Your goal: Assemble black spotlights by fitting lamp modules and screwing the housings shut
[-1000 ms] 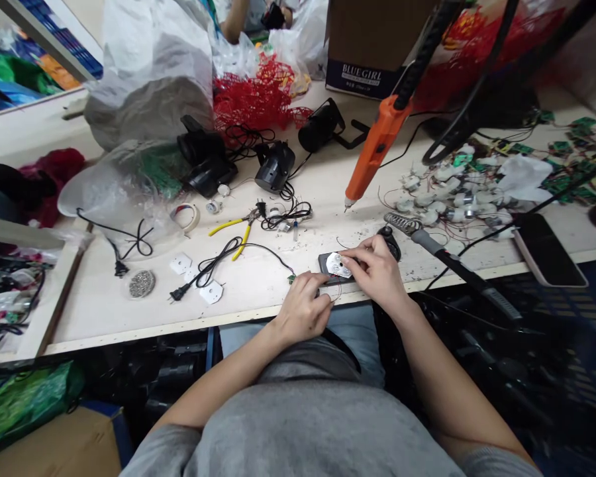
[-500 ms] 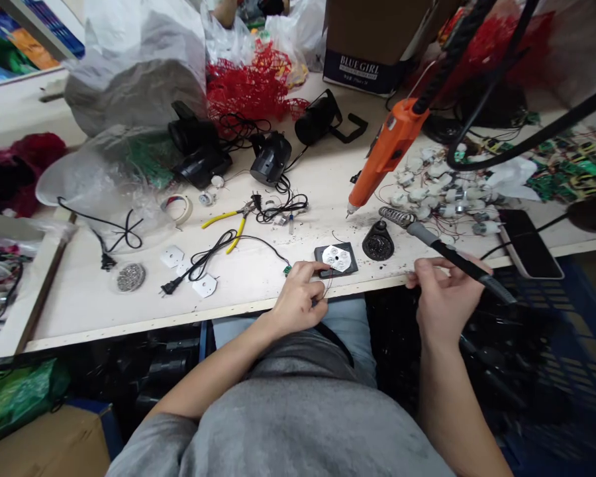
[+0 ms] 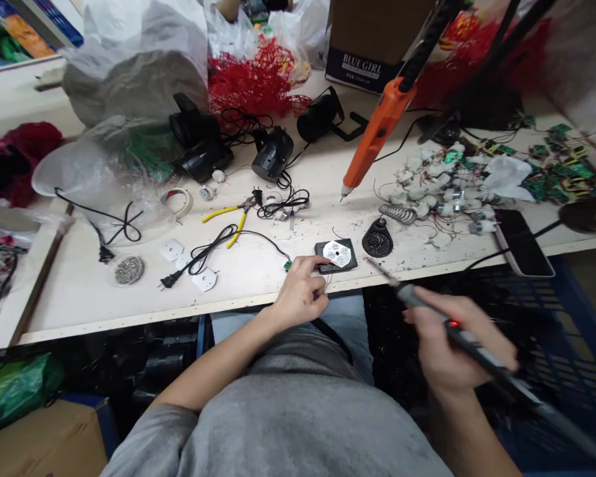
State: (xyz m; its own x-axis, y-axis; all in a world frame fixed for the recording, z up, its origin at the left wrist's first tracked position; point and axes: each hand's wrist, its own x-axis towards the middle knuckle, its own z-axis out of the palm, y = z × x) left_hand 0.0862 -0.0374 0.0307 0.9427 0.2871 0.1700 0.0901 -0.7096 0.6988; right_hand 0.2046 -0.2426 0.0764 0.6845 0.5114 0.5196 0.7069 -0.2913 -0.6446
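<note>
A white hexagonal LED board (image 3: 338,254) lies on a black pad (image 3: 352,260) near the table's front edge, with thin red wires trailing from it. My left hand (image 3: 300,295) presses its fingertips on the pad's near left corner, close to those wires. My right hand (image 3: 451,344) is shut around a soldering iron (image 3: 477,348), off the table and over my lap side. The iron's thin tip points up and left, toward the table edge beside the pad. Its metal coil holder (image 3: 396,213) lies empty behind a round black base (image 3: 377,240).
Yellow-handled pliers (image 3: 227,220), black cords and white hexagonal boards (image 3: 204,280) lie left of the pad. An orange electric screwdriver (image 3: 375,142) hangs above the table. Wired white modules (image 3: 442,192) and green circuit boards (image 3: 561,172) are heaped at right, near a phone (image 3: 521,242).
My right hand has pulled the soldering iron out of the coil holder and back off the table. My left hand stays at the pad, and the view has shifted slightly.
</note>
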